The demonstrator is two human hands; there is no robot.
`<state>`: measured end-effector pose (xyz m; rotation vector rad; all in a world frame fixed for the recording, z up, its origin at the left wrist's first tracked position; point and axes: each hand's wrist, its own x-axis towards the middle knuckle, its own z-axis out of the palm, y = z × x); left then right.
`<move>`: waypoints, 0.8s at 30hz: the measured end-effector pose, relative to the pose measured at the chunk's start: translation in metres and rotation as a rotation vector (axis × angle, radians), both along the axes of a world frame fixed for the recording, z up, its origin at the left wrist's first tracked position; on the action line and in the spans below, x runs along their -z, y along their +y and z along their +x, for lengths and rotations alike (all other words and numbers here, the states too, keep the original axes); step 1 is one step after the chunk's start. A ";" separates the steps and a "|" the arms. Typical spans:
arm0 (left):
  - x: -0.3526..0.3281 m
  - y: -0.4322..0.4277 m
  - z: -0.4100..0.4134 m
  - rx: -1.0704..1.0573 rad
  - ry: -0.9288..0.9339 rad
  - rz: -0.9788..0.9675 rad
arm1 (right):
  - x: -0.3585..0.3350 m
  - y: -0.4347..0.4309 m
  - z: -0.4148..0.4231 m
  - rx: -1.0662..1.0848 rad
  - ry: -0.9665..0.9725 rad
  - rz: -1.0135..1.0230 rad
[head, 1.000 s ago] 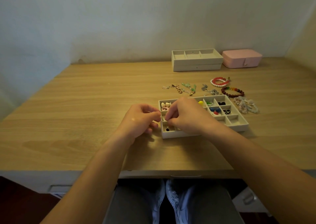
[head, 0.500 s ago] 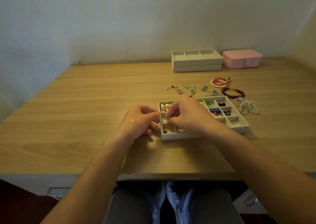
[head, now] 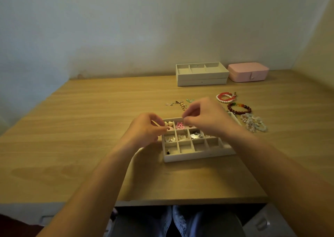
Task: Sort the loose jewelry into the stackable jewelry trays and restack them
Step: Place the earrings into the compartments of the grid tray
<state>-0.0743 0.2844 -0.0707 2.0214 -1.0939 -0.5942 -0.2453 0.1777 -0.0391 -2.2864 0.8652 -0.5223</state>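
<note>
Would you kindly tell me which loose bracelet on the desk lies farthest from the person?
The bright red bead bracelet overlapping white pearls; the dark red bead bracelet and pale stone-chip bracelet lie nearer.

One wide-angle view is taken from the head, aimed forward and down across the desk [head: 72, 128] toward the wall [head: 126, 28]. The compartment tray [head: 198, 155] is framed close, near the middle, with the lap [head: 141, 226] caught at the bottom edge.

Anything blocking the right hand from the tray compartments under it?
Nothing visible. The right hand is directly above the open tray; the left hand sits at the tray's left edge, off to the side.
</note>
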 end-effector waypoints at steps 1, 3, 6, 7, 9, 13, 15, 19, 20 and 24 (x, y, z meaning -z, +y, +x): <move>-0.005 -0.004 0.001 -0.001 -0.018 -0.009 | -0.005 -0.011 -0.002 0.026 -0.035 0.011; -0.012 -0.017 0.001 0.001 -0.069 -0.036 | -0.010 -0.034 -0.003 0.081 -0.052 0.009; -0.020 -0.042 -0.003 0.014 -0.106 -0.062 | -0.010 -0.067 -0.001 0.144 -0.009 0.038; -0.021 -0.052 -0.005 0.028 -0.111 -0.066 | -0.010 -0.077 0.000 0.155 0.004 0.058; -0.023 -0.071 -0.007 0.055 -0.105 -0.077 | -0.010 -0.097 0.000 0.164 0.020 0.087; -0.021 -0.104 -0.007 0.061 -0.065 -0.103 | -0.007 -0.126 0.005 0.118 0.105 0.078; -0.017 -0.115 -0.004 0.075 0.002 -0.136 | -0.004 -0.135 0.009 0.052 0.179 0.089; -0.008 -0.125 0.003 0.089 0.071 -0.206 | 0.002 -0.143 0.020 -0.095 0.301 0.081; -0.007 -0.125 0.005 0.087 0.065 -0.213 | 0.004 -0.143 0.023 -0.117 0.336 0.092; -0.004 -0.119 0.007 0.059 0.002 -0.243 | 0.011 -0.138 0.032 -0.139 0.423 0.054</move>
